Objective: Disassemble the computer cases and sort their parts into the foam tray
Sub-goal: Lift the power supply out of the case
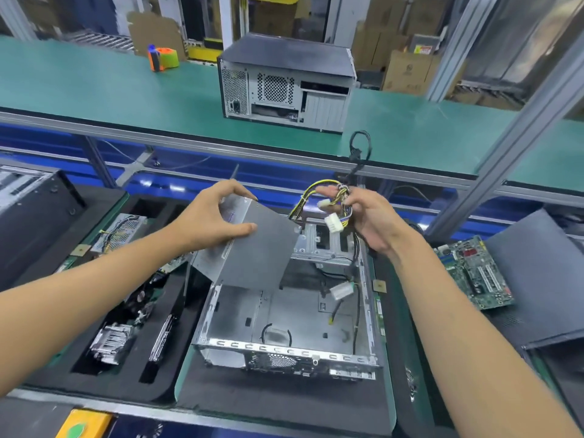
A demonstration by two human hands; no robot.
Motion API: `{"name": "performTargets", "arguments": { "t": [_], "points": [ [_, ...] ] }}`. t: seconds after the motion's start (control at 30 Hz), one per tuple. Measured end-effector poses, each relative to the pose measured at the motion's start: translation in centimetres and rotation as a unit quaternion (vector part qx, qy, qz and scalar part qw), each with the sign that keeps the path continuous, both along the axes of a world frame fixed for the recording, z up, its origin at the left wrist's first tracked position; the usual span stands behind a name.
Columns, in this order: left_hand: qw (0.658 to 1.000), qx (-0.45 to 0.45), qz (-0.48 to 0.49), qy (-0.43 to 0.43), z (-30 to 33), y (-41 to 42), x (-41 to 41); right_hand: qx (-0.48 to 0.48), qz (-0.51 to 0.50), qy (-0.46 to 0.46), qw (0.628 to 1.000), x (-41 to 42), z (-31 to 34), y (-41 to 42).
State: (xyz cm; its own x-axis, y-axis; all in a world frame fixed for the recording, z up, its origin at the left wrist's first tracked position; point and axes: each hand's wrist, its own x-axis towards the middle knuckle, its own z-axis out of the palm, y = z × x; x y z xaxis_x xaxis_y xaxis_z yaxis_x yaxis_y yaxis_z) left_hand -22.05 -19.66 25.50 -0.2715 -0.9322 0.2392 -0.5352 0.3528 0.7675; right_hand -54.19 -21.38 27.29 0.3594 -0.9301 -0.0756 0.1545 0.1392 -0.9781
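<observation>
Looking down over an opened desktop computer case [284, 324] lying on a black mat, stripped to bare metal with a few loose cables inside; holding a grey power supply unit [252, 245] tilted above the case's far left corner, left hand [208, 219] gripping its upper edge with thumb below and fingers curled over the top; gathering the supply's yellow-and-black cable bundle [328, 200] in the right hand [369, 219], fingers loosely curled round the wires, white connectors dangling beside the palm, a black cable looping upward above; sitting to the left, a black foam tray [104, 368] with cut-out compartments, holding a second power supply [121, 230] at the far end, a silver heatsink [109, 343] nearer, and a slim card-like part standing on edge just beside it; lying to the right, a green motherboard [474, 273] resting on a dark grey side panel [537, 279]; standing beyond on the green conveyor belt [94, 90], another closed computer case [286, 83], rear panel facing the viewer, and an orange tape dispenser [162, 60] further left.
</observation>
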Motion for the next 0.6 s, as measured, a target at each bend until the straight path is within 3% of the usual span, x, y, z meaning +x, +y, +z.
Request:
{"name": "performTargets", "arguments": {
  "t": [0.17,0.4,0.6],
  "points": [
    [1.0,-0.008,0.008,0.007,1.1,-0.3,-0.5,0.025,0.101,-0.006,0.995,-1.6,2.5,-1.1],
    [1.0,-0.018,0.011,0.009,1.6,-0.4,-1.4,-0.008,-0.002,0.179,0.984,-2.5,2.7,-1.8],
    [1.0,-0.023,0.006,0.019,2.7,-0.5,-1.7,-0.047,-0.04,0.14,0.988,-3.4,4.1,-2.3]
  ]
}}
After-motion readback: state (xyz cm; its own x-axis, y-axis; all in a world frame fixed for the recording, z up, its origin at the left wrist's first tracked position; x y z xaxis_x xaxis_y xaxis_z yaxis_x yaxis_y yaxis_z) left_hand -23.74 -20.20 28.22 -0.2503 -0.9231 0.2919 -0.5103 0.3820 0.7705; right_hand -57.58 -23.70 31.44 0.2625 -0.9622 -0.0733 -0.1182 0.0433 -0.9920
